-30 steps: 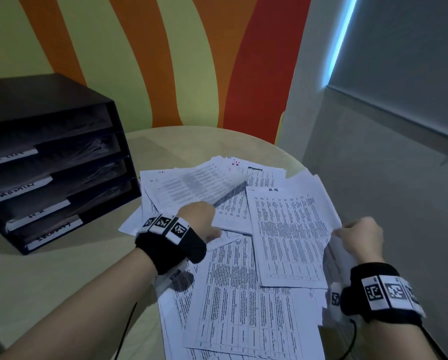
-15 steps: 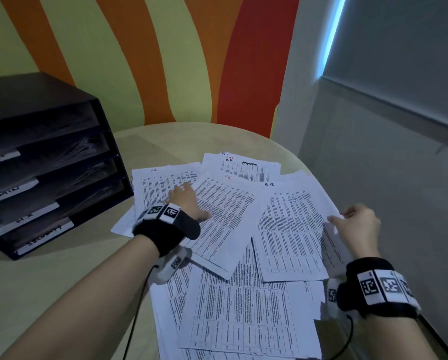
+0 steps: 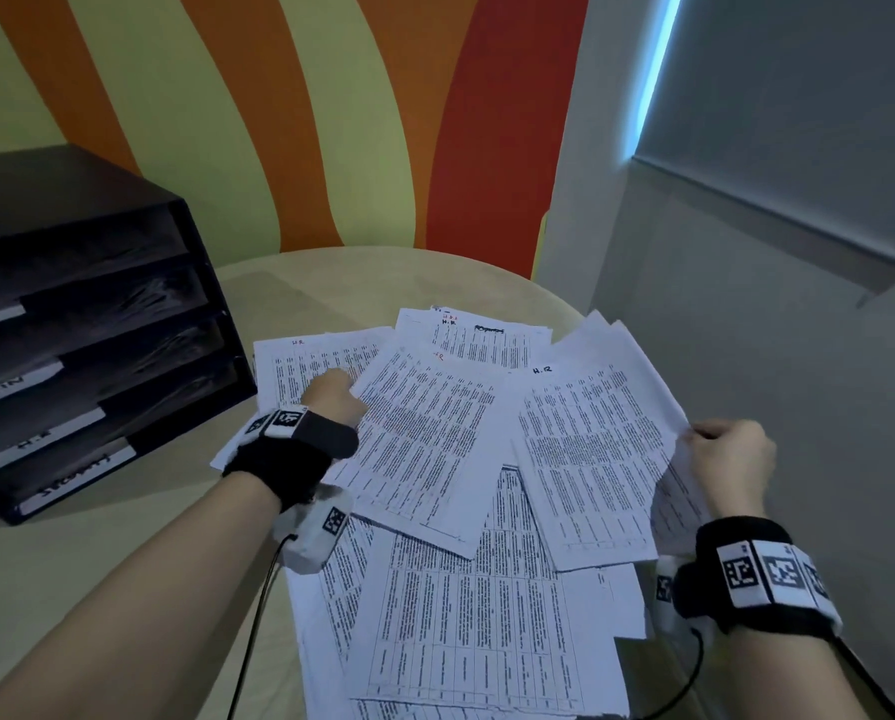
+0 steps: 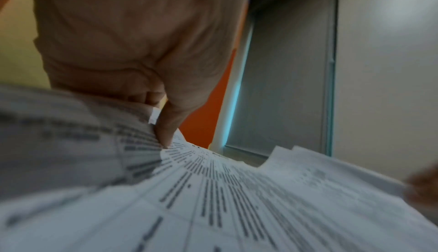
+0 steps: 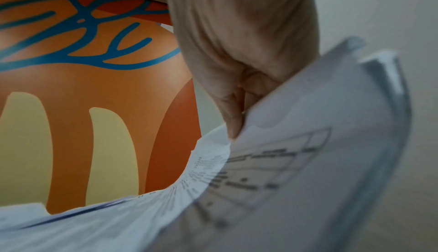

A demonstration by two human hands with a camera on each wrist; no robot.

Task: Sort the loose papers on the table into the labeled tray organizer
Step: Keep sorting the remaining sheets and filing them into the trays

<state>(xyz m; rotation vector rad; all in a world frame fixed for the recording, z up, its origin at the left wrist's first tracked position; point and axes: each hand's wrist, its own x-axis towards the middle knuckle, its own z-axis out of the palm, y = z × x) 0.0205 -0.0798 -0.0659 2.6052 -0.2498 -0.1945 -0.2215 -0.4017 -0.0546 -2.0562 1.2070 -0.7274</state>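
Note:
Loose printed sheets (image 3: 476, 615) lie overlapping on the round table (image 3: 357, 272). My left hand (image 3: 331, 397) sits at the left edge of the slanted middle sheet (image 3: 424, 439). In the left wrist view its thumb (image 4: 166, 130) presses on that paper (image 4: 237, 190), with curled fingers behind its corner. My right hand (image 3: 705, 439) pinches the right edge of a sheet marked H.R (image 3: 591, 459) and lifts that edge slightly. The right wrist view shows its thumb (image 5: 233, 124) clamped on the paper (image 5: 296, 143). The black tray organizer (image 3: 97, 330), with white labels on its shelves, stands at the left.
The table's rounded edge runs close behind and to the right of the pile, near a grey wall (image 3: 746, 356). A striped orange and green wall (image 3: 279, 122) stands behind. Bare tabletop (image 3: 97, 563) lies between the organizer and my left arm.
My left hand lowered the sheet it held up and laid it slanted across the pile, then drew back toward that sheet's left edge. My right hand kept its pinch on the H.R sheet.

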